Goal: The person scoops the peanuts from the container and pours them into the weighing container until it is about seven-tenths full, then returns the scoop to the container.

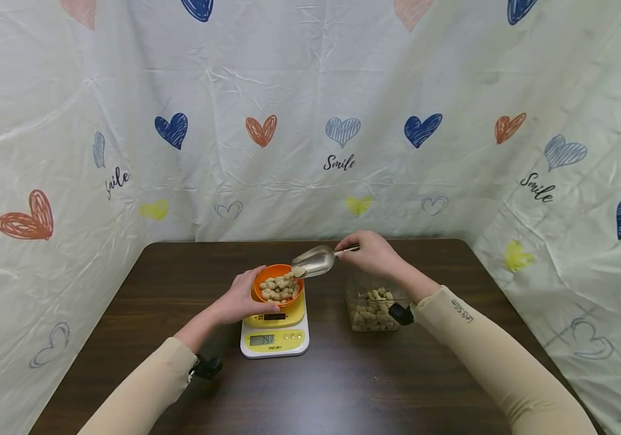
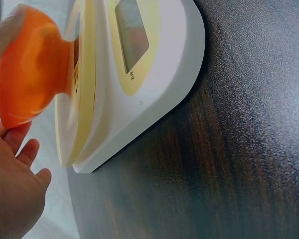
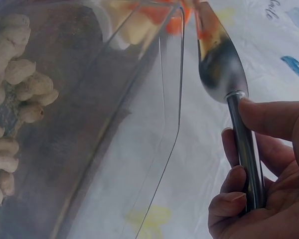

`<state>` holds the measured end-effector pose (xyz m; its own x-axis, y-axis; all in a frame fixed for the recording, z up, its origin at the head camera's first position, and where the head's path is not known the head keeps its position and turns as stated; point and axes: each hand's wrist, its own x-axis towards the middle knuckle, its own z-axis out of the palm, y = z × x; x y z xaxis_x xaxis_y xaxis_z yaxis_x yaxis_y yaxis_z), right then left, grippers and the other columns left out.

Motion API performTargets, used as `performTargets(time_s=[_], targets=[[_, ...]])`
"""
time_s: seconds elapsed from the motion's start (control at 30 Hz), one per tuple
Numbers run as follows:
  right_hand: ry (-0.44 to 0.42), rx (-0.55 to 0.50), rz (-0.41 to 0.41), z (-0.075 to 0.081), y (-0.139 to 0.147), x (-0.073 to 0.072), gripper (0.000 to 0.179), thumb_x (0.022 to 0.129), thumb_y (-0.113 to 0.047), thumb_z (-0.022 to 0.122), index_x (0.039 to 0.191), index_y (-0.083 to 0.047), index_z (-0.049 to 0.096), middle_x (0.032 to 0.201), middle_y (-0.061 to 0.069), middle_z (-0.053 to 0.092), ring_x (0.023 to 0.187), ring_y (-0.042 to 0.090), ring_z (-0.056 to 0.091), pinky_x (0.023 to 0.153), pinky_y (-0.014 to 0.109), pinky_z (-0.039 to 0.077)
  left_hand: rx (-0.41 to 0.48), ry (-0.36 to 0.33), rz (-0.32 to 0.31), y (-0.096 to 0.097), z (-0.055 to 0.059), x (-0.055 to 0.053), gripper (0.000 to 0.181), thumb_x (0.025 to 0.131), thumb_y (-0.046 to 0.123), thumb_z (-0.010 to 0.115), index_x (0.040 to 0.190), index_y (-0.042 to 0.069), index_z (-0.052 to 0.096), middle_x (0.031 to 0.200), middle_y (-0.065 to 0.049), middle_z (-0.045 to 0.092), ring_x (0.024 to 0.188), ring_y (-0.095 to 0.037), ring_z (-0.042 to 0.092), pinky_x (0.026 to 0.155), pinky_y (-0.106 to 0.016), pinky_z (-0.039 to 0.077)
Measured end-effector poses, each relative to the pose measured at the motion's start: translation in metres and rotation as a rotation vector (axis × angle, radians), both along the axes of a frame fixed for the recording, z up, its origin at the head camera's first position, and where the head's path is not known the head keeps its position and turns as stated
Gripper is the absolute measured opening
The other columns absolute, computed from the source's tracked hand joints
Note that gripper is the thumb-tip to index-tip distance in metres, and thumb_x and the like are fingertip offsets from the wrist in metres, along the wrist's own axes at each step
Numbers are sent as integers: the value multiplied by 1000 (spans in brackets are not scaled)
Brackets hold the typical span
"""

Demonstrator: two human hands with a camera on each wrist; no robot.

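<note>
An orange bowl (image 1: 273, 271) full of unshelled peanuts (image 1: 279, 288) stands on a yellow and white kitchen scale (image 1: 295, 345). My left hand (image 1: 241, 299) holds the bowl at its left side, thumb at the near rim and fingers on the far side. In the left wrist view the bowl (image 2: 34, 69) sits on the scale's platform. My right hand (image 1: 367, 251) grips the handle of a metal scoop (image 1: 316, 261), whose mouth is tipped over the bowl's right edge with a peanut at its lip. In the right wrist view, fingers and thumb wrap the scoop's handle (image 3: 246, 149).
A clear plastic container (image 1: 357, 305) with peanuts stands right of the scale, below my right forearm. The dark wooden table (image 1: 337, 386) ends at a white curtain (image 1: 289, 78) printed with hearts. The scale's display (image 1: 262, 340) shows digits.
</note>
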<state>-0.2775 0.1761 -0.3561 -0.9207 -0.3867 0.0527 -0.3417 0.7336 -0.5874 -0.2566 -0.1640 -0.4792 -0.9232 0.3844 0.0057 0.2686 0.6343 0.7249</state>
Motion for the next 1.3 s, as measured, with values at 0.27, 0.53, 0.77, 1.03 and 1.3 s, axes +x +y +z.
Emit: performTargets(time_s=[0.27, 0.53, 0.77, 1.03, 1.3], targets=[[3, -15, -11, 2, 5, 1, 22, 100, -25, 68, 117, -15, 77, 121, 6, 69, 113, 26, 62, 91, 47, 51, 5, 2, -3, 2, 2, -1, 116, 74, 57, 87, 160, 8, 27, 154, -15, 38, 139, -35, 30, 109, -62, 35], [12, -26, -8, 4, 15, 3, 22, 100, -25, 68, 118, -16, 77, 122, 5, 68, 115, 27, 62, 93, 48, 51, 7, -10, -4, 3, 1, 0, 116, 74, 58, 86, 161, 9, 26, 156, -15, 36, 141, -36, 28, 109, -64, 34], [6, -47, -30, 9, 33, 9, 22, 100, -28, 68, 119, -19, 76, 126, 5, 66, 117, 28, 61, 93, 48, 51, 14, -17, 2, 4, 2, 1, 116, 73, 57, 87, 160, 9, 27, 155, -15, 37, 140, -35, 29, 108, -63, 36], [121, -65, -21, 27, 66, 17, 21, 99, -23, 71, 119, -17, 77, 118, 5, 67, 108, 27, 58, 87, 48, 48, 16, -22, 11, 3, 2, 2, 114, 76, 54, 87, 161, 9, 26, 157, -15, 36, 141, -36, 28, 108, -64, 35], [234, -37, -59, 44, 105, 29, 24, 99, -24, 71, 120, -15, 78, 112, 6, 70, 102, 25, 56, 90, 48, 36, 4, -30, 15, 1, 1, 2, 116, 75, 57, 86, 161, 10, 25, 158, -15, 33, 142, -36, 26, 109, -64, 34]])
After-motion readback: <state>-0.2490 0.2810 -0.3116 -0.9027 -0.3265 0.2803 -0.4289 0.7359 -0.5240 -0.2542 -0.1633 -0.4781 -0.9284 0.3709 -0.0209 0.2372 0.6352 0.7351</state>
